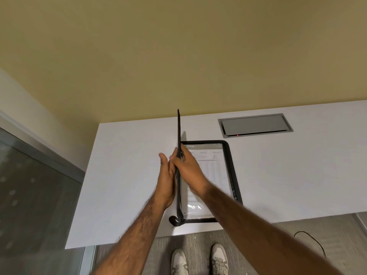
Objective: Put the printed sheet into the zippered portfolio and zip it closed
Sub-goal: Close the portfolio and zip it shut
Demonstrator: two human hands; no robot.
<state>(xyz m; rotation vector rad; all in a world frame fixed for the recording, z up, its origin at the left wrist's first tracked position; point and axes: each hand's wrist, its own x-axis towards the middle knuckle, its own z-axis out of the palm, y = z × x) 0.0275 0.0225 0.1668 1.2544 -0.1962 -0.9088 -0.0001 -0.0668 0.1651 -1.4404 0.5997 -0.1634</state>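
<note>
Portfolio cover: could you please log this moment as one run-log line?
portfolio cover raised upright | left hand flat against it | right hand gripping it | printed sheet inside lower half | not yet zipped

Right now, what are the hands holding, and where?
The portfolio's raised cover, around the middle of its edge: the right hand grips it, and the left hand presses flat against its other side.

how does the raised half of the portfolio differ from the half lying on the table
The raised cover stands upright, edge-on, a thin dark line; the flat half lies face-up on the table. The left hand and right hand hold the raised cover; neither grips the flat half. The flat half shows the printed sheet under a glossy pocket; the raised cover's faces are hidden. Both are dark-edged, joined at the near corner.
</note>
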